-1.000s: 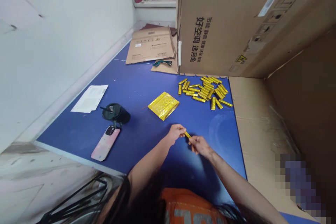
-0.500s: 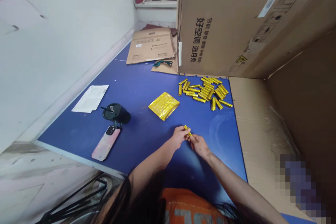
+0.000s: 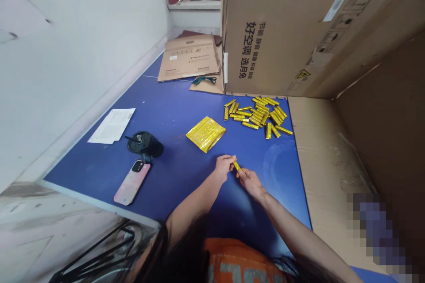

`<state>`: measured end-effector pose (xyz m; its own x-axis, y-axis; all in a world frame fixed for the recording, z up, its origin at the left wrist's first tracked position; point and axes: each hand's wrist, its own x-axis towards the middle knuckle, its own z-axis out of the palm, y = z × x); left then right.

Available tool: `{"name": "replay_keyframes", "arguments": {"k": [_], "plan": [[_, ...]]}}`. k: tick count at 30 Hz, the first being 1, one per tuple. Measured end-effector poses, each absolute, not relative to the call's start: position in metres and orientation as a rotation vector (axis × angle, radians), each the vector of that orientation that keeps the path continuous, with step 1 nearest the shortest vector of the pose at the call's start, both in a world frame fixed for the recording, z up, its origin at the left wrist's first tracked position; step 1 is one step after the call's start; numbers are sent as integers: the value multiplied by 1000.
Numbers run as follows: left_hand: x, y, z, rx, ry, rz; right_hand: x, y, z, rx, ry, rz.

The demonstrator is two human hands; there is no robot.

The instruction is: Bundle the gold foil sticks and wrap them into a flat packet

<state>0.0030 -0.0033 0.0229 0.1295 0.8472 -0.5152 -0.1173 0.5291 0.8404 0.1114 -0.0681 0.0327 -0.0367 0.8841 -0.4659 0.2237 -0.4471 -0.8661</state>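
Over a dark blue tabletop (image 3: pixel 179 177), seen from the person's own head, 2 bare forearms reach in from the bottom of the view and meet near the middle. The left hand (image 3: pixel 224 168) and the right hand (image 3: pixel 250 184) face each other, just apart, with a short gold foil stick (image 3: pixel 237 166) tilted between them. Its upper end sits at the left fingers (image 3: pixel 230 159), which are curled closed, and its lower end at the right fingers (image 3: pixel 241 174), which are closed in a pinch, so both hands appear to grip it. Ahead of the hands, a flat gold foil pouch (image 3: pixel 206 134) lies on the blue surface. Beyond it to the right is a loose pile of gold foil sticks (image 3: pixel 259 115), all much like the one in hand. To the left stand a black lidded tumbler (image 3: pixel 144 144) with a straw and, just beside it, a phone in a pink marbled case (image 3: pixel 132 182). A sheet of white paper (image 3: pixel 111 126) lies nearer the white wall (image 3: pixel 83 53). At the far end are a flattened cardboard sheet (image 3: pixel 189 58) and a green cord (image 3: pixel 203 80), next to a tall cardboard carton (image 3: pixel 282 31) printed with Chinese characters. An orange shirt (image 3: pixel 239 261) shows at the bottom edge.
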Motion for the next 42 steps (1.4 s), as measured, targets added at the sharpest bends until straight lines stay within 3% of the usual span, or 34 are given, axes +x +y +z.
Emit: {"name": "replay_keyframes", "arguments": {"k": [16,26,30,35,42], "plan": [[-3,0,21,1688,1638,290,154,-27,20,-2221,-1344,1397],[3,-56,15,2593,1321,46,153,-23,24,-2416,-1629,1175],[0,-57,7,2706,1310,-12,153,-29,36,-2478,-1725,958],[0,-55,7,2721,1304,-48,136,-51,48,-2247,-1991,697],[-1,-58,3,2755,1305,-20,128,-81,20,-2008,-2327,587]]}}
